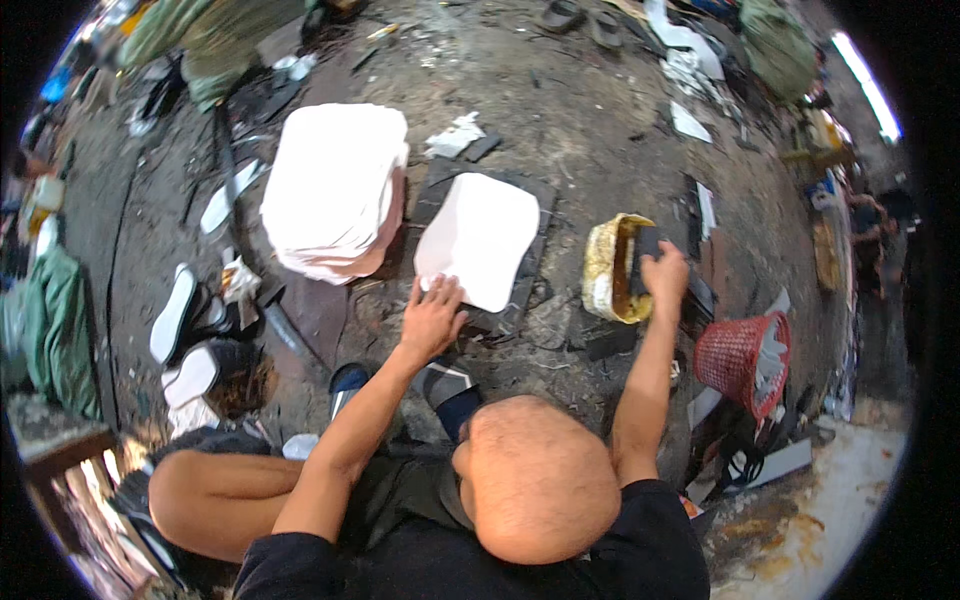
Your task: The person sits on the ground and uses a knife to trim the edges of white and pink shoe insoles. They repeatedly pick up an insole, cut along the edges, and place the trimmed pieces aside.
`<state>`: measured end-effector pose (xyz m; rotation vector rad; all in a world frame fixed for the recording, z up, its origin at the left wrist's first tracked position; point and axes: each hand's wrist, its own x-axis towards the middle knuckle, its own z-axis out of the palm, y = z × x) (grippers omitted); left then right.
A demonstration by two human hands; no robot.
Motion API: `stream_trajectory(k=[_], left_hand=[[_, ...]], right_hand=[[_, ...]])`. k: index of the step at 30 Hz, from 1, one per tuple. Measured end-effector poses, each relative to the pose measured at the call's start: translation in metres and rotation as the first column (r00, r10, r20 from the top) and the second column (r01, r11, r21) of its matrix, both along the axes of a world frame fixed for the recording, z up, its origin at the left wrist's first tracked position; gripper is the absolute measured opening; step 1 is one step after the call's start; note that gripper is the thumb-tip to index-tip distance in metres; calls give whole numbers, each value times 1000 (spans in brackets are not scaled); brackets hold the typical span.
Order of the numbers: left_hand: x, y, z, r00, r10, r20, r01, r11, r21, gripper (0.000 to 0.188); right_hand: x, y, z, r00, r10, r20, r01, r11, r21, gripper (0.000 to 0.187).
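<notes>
Fingers of the left hand [432, 320] lie spread and flat on the near corner of a white sheet [480, 240], pinning it where it rests on a dark mat [535, 195] on the floor [560, 110]. From my remote seat I read this as the holding half of the job. The right hand [662, 272] is out to the side at a battered yellow tin [603, 265], its fingers pinched on a dark pad [645, 245] that sits at the tin's mouth; I cannot tell whether the pad is touching anything inside. My judgement is that the step in hand is loading the pad from the tin while the sheet is kept still. To my left, just beside the mat, stands a tall stack of white sheets [335, 190], apart from the single one under my palm. A red mesh basket [735, 355] sits beyond the tin on the right, and a few shoes [185, 310] lie well off to the left. The next move, as I see it, calls for carrying the pad across to the pinned sheet without dripping on the stack, and for keeping the left palm steady so the sheet does not slide on the mat.
</notes>
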<state>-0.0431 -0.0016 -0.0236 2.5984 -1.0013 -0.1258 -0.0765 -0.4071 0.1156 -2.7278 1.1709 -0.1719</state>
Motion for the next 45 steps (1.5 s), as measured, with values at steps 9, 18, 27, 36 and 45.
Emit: stream_trajectory(k=[9,18,27,36,45], left_hand=[[16,-9,2,827,511,-236,-561,779,-279,85],[21,-8,0,719,624,-305,-692,685,-230,64],[-14,-15,-4,996,-91,-4,91,992,92,66],[-33,-29,1,996,93,-15,-92,992,81,76],[-48,-56,14,944,262,-200,-231,958,169,93]], right_hand=[[-25,-16,-13,965,-105,240,22,946,325,57],[-138,-11,72,947,253,-195,-230,964,133,38],[-57,-49,129,989,144,36,-106,855,-507,38],[133,94,150,771,484,413,-541,841,23,46],[163,183,-109,959,260,112,-277,941,194,49]])
